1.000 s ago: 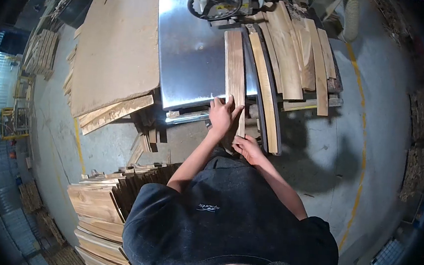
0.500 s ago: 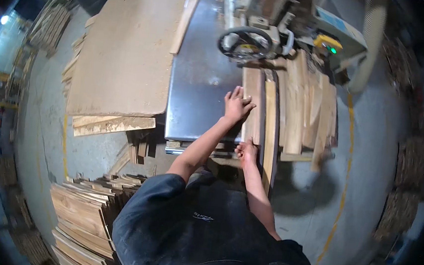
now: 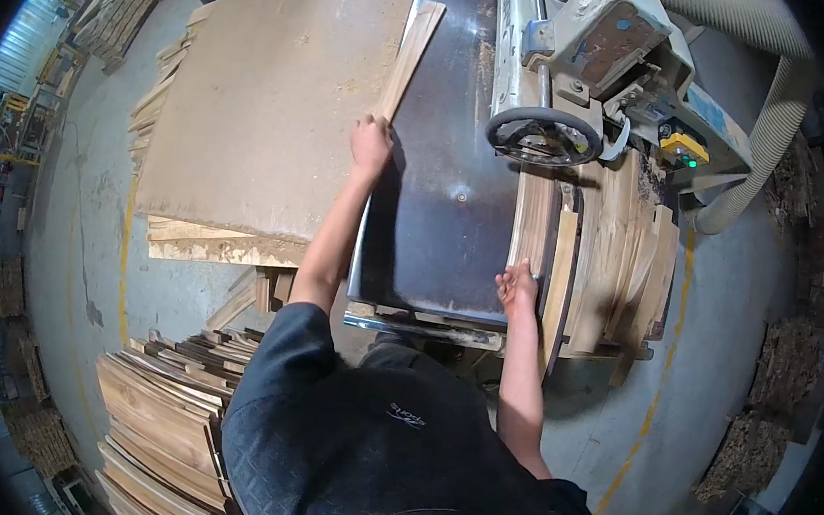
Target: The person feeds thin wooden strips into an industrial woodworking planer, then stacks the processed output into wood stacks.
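Note:
My left hand (image 3: 372,144) is closed round the near end of a narrow wooden strip (image 3: 412,59), which slants across the seam between the brown board and the metal table (image 3: 433,230). At the table's right side, my right hand (image 3: 517,287) touches the near end of a wooden plank (image 3: 532,214) with bent fingers; whether it grips the plank is unclear. The plank lies along a dark guide rail, its far end under the machine. A thin yellowish strip (image 3: 559,279) stands just right of that rail.
A machine with a black handwheel (image 3: 544,137) overhangs the table's far right. Long boards (image 3: 616,245) lie beyond the rail. The large brown board (image 3: 260,100) spans the left. Stacked planks (image 3: 153,411) stand at lower left. A ribbed hose (image 3: 774,141) hangs at right.
My left hand has left the plank and moved left onto the narrow strip. My right hand remains at the plank's near end. The view has shifted, and the plank reaches farther under the machine.

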The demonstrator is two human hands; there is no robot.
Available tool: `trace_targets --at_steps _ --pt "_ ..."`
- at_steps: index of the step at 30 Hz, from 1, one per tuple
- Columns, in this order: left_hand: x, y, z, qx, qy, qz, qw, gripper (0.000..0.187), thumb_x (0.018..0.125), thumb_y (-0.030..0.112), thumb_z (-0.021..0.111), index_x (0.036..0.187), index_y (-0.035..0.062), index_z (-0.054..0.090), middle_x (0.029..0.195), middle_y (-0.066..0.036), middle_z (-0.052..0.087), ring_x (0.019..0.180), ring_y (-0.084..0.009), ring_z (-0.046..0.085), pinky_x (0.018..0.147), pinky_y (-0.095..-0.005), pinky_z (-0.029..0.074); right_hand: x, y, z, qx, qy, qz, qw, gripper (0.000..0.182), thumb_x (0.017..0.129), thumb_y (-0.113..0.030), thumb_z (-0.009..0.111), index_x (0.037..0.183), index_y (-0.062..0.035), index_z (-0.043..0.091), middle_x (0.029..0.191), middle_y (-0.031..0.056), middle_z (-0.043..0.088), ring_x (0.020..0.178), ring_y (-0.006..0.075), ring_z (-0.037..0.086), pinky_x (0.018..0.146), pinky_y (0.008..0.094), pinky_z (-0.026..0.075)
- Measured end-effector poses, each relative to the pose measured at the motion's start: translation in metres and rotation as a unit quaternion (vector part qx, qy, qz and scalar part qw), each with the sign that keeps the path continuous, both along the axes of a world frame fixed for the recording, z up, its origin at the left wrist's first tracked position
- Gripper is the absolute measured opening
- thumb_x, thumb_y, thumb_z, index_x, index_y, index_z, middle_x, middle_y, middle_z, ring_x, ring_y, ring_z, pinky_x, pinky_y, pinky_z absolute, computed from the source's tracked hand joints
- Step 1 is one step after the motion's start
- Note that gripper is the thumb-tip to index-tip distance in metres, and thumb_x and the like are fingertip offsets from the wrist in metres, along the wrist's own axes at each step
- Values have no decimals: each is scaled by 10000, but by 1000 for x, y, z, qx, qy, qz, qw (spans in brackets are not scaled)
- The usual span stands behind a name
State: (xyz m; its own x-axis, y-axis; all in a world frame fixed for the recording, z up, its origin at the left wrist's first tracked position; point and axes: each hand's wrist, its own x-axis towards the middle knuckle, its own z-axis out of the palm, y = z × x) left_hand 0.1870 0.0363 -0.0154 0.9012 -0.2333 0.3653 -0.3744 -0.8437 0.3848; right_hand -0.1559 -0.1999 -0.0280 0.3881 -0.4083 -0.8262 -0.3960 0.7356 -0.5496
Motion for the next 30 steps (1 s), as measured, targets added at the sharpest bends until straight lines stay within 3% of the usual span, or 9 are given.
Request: trace_targets --at_steps 5,8,14,18,21,24,26,27,30 --pt "-113 12 23 -152 107 -39 982 149 748 100 664 877 28 679 768 -224 653 720 -406 629 666 -455 518 32 -8 -9 -62 -42 1 997 505 996 -508 453 922 -32 602 663 41 616 617 169 664 417 235 390" --pt "-202 27 34 -349 406 -9 844 759 704 105 812 1382 32 478 816 -138 695 670 -162 670 564 -301 540 36 3 8 -113 -115 15 987 416 998 -451 491 918 -57 598 736 31 660 633 150 677 456 206 441" --pt "-348 47 48 -387 577 -106 711 470 819 346 772 1086 -19 642 831 -35 649 658 -134 571 574 -283 449 -15 24 -8 -206 -235 97 945 285 1006 -285 529 1042 -6 577 843 102 678 673 167 674 531 238 490" --pt "-212 2 53 -260 346 -197 880 374 823 349 752 956 7 677 814 -81 694 730 -211 661 639 -361 525 -53 31 -8 -199 -238 87 947 275 1015 -249 512 1075 13 570 879 110 675 702 174 676 571 255 509" --pt "-53 -46 29 -798 325 136 488 441 953 419 574 831 -5 575 650 -69 587 539 -178 585 433 -314 454 -66 36 -8 -200 -232 102 947 263 1016 -254 508 1071 -6 575 903 97 681 715 163 678 562 249 496" --pt "-25 -49 49 -674 307 282 609 418 920 365 610 734 -7 582 620 -108 600 424 -204 527 426 -333 456 -92 45 -9 -180 -223 74 955 249 1026 -239 483 1097 -16 568 893 96 690 725 168 686 566 229 473" --pt "-24 -53 12 -464 192 195 843 402 889 342 615 712 -18 607 641 -145 636 496 -262 587 495 -393 486 -108 50 -15 -202 -242 61 947 275 1024 -247 497 1133 -1 553 881 109 688 702 179 686 560 238 486" --pt "-58 -58 17 -396 13 136 908 367 873 312 612 755 -33 647 693 -191 666 606 -370 626 598 -442 495 -115 55 -15 -226 -257 78 936 281 1024 -244 498 1147 4 550 887 107 691 719 178 692 589 238 495" --pt "-215 -23 33 -83 56 -54 993 418 895 356 587 1193 68 637 1341 -241 530 1265 -419 464 965 -520 416 -124 68 -31 -267 -224 124 929 274 1023 -239 499 1153 -5 556 900 104 693 753 170 694 614 239 501"
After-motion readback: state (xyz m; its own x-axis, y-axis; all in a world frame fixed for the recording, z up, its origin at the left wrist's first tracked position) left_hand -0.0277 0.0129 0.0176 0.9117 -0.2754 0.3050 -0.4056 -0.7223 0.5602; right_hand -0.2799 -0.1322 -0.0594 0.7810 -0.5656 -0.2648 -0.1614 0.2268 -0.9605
